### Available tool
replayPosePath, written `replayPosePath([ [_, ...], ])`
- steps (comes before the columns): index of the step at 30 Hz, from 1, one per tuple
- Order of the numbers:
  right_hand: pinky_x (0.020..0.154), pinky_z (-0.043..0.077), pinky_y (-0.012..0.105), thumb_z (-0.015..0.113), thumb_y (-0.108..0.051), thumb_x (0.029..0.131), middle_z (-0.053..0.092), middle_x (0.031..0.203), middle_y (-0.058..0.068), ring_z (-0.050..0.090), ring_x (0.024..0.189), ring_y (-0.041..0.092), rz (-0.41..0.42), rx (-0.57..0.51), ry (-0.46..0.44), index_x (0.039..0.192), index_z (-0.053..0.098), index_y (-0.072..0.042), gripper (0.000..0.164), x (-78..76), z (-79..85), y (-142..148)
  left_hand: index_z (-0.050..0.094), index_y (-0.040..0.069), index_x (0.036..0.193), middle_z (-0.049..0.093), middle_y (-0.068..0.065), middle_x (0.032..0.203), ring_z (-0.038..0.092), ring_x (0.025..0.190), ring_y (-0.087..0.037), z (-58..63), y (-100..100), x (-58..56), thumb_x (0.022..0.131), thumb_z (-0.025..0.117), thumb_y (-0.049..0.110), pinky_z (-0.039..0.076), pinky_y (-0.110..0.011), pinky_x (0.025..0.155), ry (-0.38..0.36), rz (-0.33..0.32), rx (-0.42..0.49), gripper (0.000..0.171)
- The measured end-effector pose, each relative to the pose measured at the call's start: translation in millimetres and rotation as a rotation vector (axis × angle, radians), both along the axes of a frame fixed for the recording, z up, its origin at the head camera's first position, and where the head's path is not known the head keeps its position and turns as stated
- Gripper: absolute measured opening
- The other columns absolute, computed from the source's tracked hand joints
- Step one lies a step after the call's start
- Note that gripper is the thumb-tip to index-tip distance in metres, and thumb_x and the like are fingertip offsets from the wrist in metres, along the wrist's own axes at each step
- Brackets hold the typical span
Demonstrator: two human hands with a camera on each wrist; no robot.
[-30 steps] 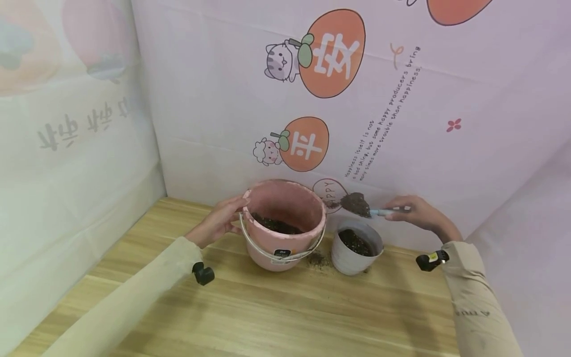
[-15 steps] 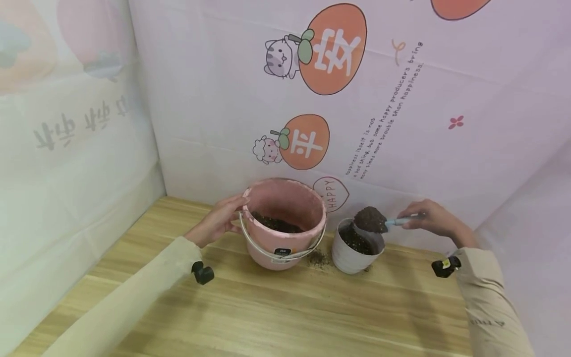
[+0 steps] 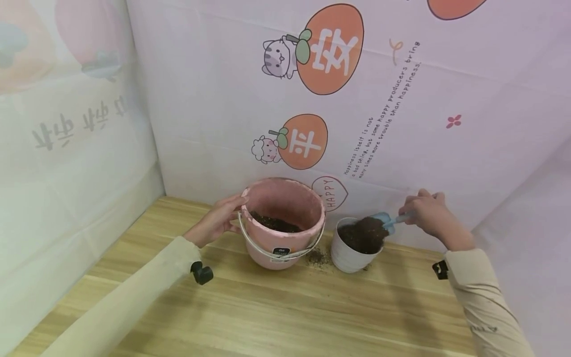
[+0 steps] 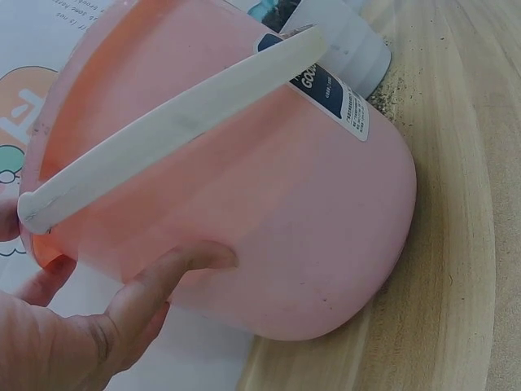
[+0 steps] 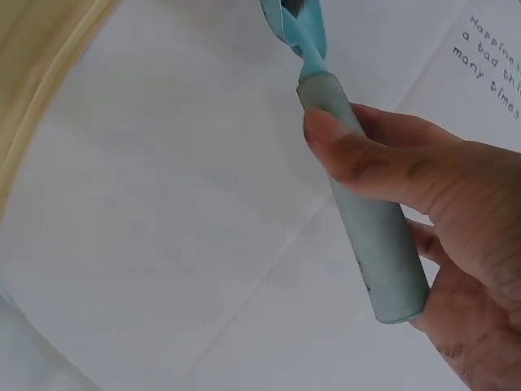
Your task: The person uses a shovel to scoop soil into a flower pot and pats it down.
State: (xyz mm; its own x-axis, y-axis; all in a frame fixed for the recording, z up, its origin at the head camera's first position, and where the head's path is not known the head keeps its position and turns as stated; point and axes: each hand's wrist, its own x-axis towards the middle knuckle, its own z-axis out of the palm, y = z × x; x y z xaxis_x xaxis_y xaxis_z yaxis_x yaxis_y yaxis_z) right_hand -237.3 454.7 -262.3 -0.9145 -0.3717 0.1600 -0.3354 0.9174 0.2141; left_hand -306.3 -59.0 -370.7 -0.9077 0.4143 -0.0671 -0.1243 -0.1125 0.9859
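My left hand (image 3: 217, 220) holds the pink bucket (image 3: 285, 243) at its left side, fingers at the rim and thumb (image 4: 199, 257) against the outer wall. Dark soil (image 3: 274, 224) lies low inside the bucket. To the right, my right hand (image 3: 428, 213) grips the grey-green handle (image 5: 378, 244) of a small blue trowel (image 3: 387, 221). Over the white pot (image 3: 350, 260) the trowel's blade tilts at the right rim, with a heap of dark soil (image 3: 368, 235) against it and in the pot. The blade's tip is hidden by soil.
Both containers stand on a wood-grain table (image 3: 267, 307) close to the printed back cloth (image 3: 214, 124). Spilled soil (image 3: 317, 257) lies between them. The bucket's white bail handle (image 3: 254, 243) hangs down in front. A side cloth (image 3: 80, 198) borders the left.
My right hand first carries the loaded trowel right, from near the bucket to above the pot, then tips it so soil drops into the pot. The left hand and bucket stay put.
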Motion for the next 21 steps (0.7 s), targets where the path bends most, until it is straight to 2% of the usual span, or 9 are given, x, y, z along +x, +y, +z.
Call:
replayPosePath([
  [3,0.073,0.034,0.053,0.088,-0.001,0.077,0.067,0.085,-0.001,0.041,0.081,0.025,0.004,0.049,0.049,0.093,0.082,-0.017,0.024,2.6,0.4,-5.7,0.028,0.011,0.166,0.057,0.003,0.099,0.057,0.124,-0.029,0.0,0.1,0.5,0.111,0.050,0.031,0.063,-0.037,0.080,0.001,-0.001,-0.005,0.063],
  [5,0.075,0.033,0.053,0.089,0.002,0.075,0.065,0.083,-0.001,0.040,0.081,0.025,0.007,0.069,0.078,0.093,0.083,-0.016,0.027,4.3,0.9,-8.2,0.027,0.011,0.166,0.060,-0.005,0.120,0.052,0.134,-0.036,-0.2,0.4,0.6,0.111,0.049,0.031,0.063,-0.038,0.082,0.003,-0.004,-0.006,0.063],
  [7,0.076,0.034,0.053,0.089,0.004,0.073,0.062,0.081,-0.001,0.040,0.081,0.025,0.014,0.096,0.113,0.093,0.083,-0.015,0.029,5.2,1.7,-10.4,0.026,0.011,0.166,0.053,-0.014,0.140,0.046,0.142,-0.042,-0.2,0.8,0.6,0.111,0.049,0.031,0.063,-0.038,0.082,0.000,-0.003,-0.005,0.063],
  [10,0.076,0.035,0.054,0.089,0.006,0.071,0.058,0.079,0.000,0.040,0.080,0.026,0.022,0.139,0.164,0.094,0.083,-0.013,0.030,5.3,2.5,-10.8,0.026,0.011,0.166,0.041,-0.022,0.154,0.041,0.146,-0.044,-0.5,1.6,-0.2,0.111,0.049,0.030,0.063,-0.038,0.082,-0.003,0.003,-0.001,0.063],
  [13,0.074,0.036,0.054,0.090,0.006,0.070,0.055,0.077,0.000,0.040,0.078,0.026,0.030,0.154,0.204,0.092,0.083,-0.014,0.030,5.3,2.9,-9.9,0.027,0.010,0.166,0.041,-0.023,0.153,0.041,0.146,-0.045,-0.9,1.6,-1.0,0.111,0.049,0.030,0.063,-0.039,0.082,-0.007,0.004,0.000,0.063],
  [17,0.073,0.036,0.053,0.089,0.003,0.071,0.058,0.079,0.000,0.040,0.078,0.026,0.036,0.138,0.220,0.093,0.083,-0.014,0.028,7.0,4.1,-8.9,0.026,0.009,0.166,0.037,-0.020,0.162,0.040,0.147,-0.045,-1.3,0.9,-1.3,0.111,0.048,0.030,0.063,-0.039,0.082,-0.003,-0.007,0.003,0.063],
  [21,0.070,0.039,0.052,0.087,-0.005,0.080,0.069,0.090,0.002,0.048,0.081,0.026,0.017,0.073,0.112,0.101,0.083,-0.014,0.024,11.0,8.2,-10.7,0.026,0.009,0.166,0.044,-0.020,0.153,0.040,0.147,-0.045,-0.4,0.7,-1.1,0.111,0.048,0.030,0.063,-0.039,0.083,0.005,-0.010,0.001,0.063],
])
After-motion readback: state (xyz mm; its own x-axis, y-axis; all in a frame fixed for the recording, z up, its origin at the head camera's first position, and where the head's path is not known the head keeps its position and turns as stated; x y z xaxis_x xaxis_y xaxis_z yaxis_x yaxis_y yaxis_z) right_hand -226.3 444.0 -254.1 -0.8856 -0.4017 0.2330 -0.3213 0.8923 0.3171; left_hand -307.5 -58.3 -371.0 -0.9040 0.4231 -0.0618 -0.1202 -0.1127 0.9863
